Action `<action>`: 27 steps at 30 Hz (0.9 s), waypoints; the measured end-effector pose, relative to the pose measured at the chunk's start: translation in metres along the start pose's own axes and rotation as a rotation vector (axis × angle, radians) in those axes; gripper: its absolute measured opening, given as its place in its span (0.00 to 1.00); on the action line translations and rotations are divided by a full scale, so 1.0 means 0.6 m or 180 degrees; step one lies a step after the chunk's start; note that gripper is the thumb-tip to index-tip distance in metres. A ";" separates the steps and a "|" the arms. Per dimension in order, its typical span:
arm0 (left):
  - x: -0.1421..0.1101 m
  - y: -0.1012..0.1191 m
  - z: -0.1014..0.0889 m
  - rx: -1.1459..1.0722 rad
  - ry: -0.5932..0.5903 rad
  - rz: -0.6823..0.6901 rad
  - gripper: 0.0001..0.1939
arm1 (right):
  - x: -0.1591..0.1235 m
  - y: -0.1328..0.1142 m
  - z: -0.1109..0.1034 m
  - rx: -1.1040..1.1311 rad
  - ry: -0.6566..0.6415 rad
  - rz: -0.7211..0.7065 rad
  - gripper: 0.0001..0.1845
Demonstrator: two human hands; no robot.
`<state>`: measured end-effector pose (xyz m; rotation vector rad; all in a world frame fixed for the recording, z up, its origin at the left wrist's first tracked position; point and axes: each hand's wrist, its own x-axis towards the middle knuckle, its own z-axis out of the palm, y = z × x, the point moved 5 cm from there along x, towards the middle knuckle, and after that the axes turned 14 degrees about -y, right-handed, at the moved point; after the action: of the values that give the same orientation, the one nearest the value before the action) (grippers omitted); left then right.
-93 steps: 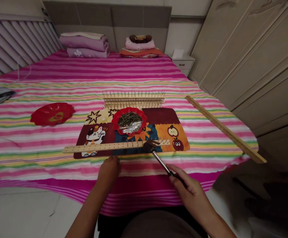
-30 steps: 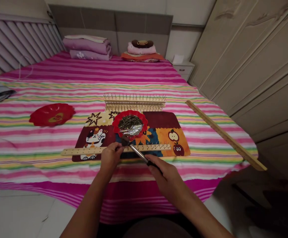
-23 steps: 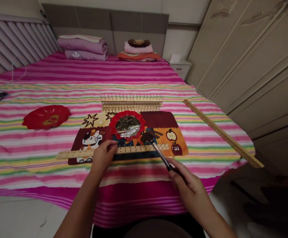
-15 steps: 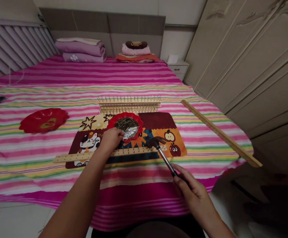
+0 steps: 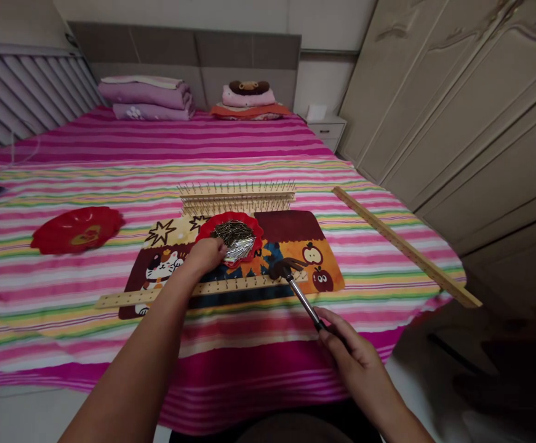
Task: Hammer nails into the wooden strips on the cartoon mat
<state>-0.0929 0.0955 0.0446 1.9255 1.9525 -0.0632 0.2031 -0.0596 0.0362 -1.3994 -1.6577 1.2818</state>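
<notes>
My left hand [image 5: 207, 255] is at the near left rim of a red scalloped bowl [image 5: 259, 239] full of loose nails [image 5: 234, 235]. Its fingers are pinched together, and what they hold, if anything, is hidden. In my right hand [image 5: 353, 351] is a hammer [image 5: 303, 300], gripped by the dark end of its handle, its dark head resting over the right part of a wooden strip [image 5: 219, 285]. Several nails stand upright in that strip; its left part shows only holes. The strip lies across a patterned mat [image 5: 295, 224], partly hidden by my left forearm.
Behind the mat stand wooden strips [image 5: 237, 197] studded with upright nails. A bare wooden strip [image 5: 401, 245] lies slanted at the bed's right edge. At left is a red scalloped plate [image 5: 76, 227]. Folded bedding [image 5: 145, 95] is stacked by the headboard; a wardrobe [image 5: 471, 123] stands right.
The view has shifted slightly. My left hand stays at the bowl, its fingers drawn back a little toward the rim. My right hand keeps the hammer over the strip.
</notes>
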 end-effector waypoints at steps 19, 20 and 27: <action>-0.168 -0.074 0.084 -0.3816 0.0238 0.0121 0.18 | -0.010 -0.002 0.029 0.0246 -0.0290 0.0271 0.21; -0.171 -0.074 0.088 -0.3751 0.0395 0.0109 0.18 | -0.010 -0.002 0.031 0.0253 -0.0298 0.0258 0.21; -0.163 -0.068 0.115 -0.3529 0.0858 -0.0119 0.17 | -0.006 0.004 0.045 0.0140 -0.0360 0.0057 0.21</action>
<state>-0.1179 -0.0205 0.0016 1.1576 1.5819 1.0722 0.1806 -0.0707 0.0249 -1.3404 -1.6836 1.4224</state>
